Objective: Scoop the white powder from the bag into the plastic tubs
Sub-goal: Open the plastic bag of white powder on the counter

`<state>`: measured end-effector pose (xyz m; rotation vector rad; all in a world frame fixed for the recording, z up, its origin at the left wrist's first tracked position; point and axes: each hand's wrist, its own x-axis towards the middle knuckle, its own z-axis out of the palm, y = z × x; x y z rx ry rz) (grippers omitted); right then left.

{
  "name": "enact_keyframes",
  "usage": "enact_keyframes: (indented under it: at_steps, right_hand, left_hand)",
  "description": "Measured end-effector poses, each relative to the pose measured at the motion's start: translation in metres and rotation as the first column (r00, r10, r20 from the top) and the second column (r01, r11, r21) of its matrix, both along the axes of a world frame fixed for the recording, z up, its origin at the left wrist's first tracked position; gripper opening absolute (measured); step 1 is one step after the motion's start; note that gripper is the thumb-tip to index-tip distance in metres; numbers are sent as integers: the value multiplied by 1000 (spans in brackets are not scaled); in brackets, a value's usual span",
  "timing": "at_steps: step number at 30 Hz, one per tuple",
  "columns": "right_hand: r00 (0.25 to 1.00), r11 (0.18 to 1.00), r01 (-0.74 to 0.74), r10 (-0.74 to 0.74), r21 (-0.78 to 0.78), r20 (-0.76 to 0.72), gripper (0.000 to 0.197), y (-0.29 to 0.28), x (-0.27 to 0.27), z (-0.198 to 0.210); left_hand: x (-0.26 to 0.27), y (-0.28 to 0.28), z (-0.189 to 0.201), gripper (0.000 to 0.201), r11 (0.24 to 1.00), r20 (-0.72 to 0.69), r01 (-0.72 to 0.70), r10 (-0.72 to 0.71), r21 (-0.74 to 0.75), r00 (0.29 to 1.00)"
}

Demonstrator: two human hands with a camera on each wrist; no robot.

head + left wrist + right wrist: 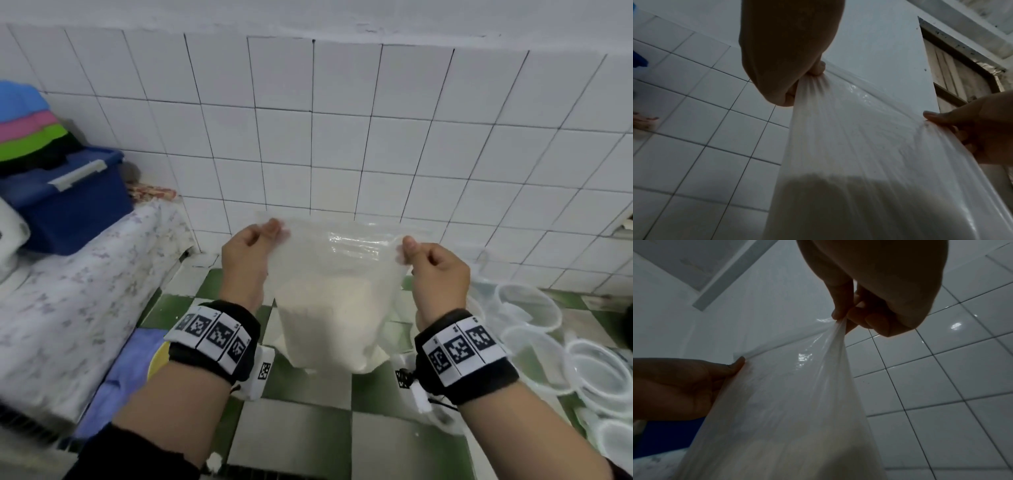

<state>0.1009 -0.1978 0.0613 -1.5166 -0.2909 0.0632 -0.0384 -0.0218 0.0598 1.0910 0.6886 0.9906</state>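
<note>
thin plastic bag (337, 274) of white powder (329, 318), pinched at its top corners by left hand (248, 253) and right hand (436, 270), could tear or slip, spilling.

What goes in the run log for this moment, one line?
stage: bag held up | left hand: pinches bag top corner | right hand: pinches opposite corner | powder: in bag | tubs: empty, right

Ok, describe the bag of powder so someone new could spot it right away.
Look at the white tiled wall, then down to the two hands raised before it. Between them hangs a clear plastic bag, its lower half filled with white powder, unlike the empty tubs at right.
</note>
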Motion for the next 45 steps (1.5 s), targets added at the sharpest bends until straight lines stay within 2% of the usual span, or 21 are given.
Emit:
enact_keyframes:
  at_steps: [5, 9, 14, 17, 19, 20, 22, 24, 26, 28, 32, 35, 38, 40, 42, 45]
  right_hand:
    - [999, 994, -16, 13, -108, -29, 26, -29, -34, -35]
    - [999, 985, -16, 11, -172, -30, 27, -44, -43, -52]
    - [998, 971, -41, 30, -234, -50, 39, -50, -35, -54]
    - [996, 974, -8, -14, -225, -93, 38, -53, -25, -41]
    - [999, 971, -42, 42, -234, -7, 38, -52, -14, -26]
    - [992, 960, -91, 111, -263, 61, 35, -49, -7, -18]
    - [935, 891, -241, 319, -384, 153, 25, -42, 3, -2]
    - [824, 728, -397, 551, -559, 133, 23, -32, 10, 11]
    - [716, 551, -464, 695, -694, 73, 28, -21, 14, 17]
    - [668, 475, -482, 743, -736, 42, 22, -13, 14, 21]
    - [621, 422, -523, 783, -740, 7, 20, -7, 9, 28]
    - [601, 408, -518, 799, -752, 20, 15, -4, 4, 26]
    - [626, 451, -467, 776, -760, 75, 19, 0, 3, 23]
    - [656, 501, -450, 747, -739, 107, 23, 3, 2, 22]
    - [667, 518, -448, 736, -729, 113, 24, 5, -1, 23]
    - [676, 513, -513, 735, -689, 44, 31, 4, -3, 25]
  left_hand:
    - [-30, -27, -35, 13, 1000, -82, 10, -11, -22, 997]
    - [-47, -39, -50, 27, 998, -121, 55, -55, -6, 991]
    - [-53, -39, -47, 45, 992, -229, 110, -93, 64, 969]
    - [-51, -36, -42, 51, 990, -276, 82, -49, 111, 960]
    - [-49, -36, -33, 49, 985, -238, 34, 6, 167, 971]
    - [-47, -36, -29, 46, 968, -228, 17, 42, 250, 973]
    - [-44, -37, -20, 40, 885, -287, 47, 99, 463, 953]
    - [-39, -39, -15, 29, 781, -377, 156, 108, 605, 920]
    - [-34, -40, -13, 18, 732, -439, 246, 80, 635, 895]
    - [-31, -38, -13, 11, 736, -466, 261, 82, 624, 881]
    - [-31, -36, -11, 5, 779, -489, 240, 96, 579, 867]
    - [-32, -34, -6, 11, 770, -492, 244, 103, 590, 865]
    - [-35, -31, -5, 7, 744, -482, 256, 100, 617, 870]
    - [-38, -30, -4, 17, 708, -499, 302, 82, 638, 863]
    - [-39, -29, -4, 27, 658, -516, 347, 74, 668, 853]
    - [-39, -24, -2, 20, 611, -511, 356, 94, 707, 854]
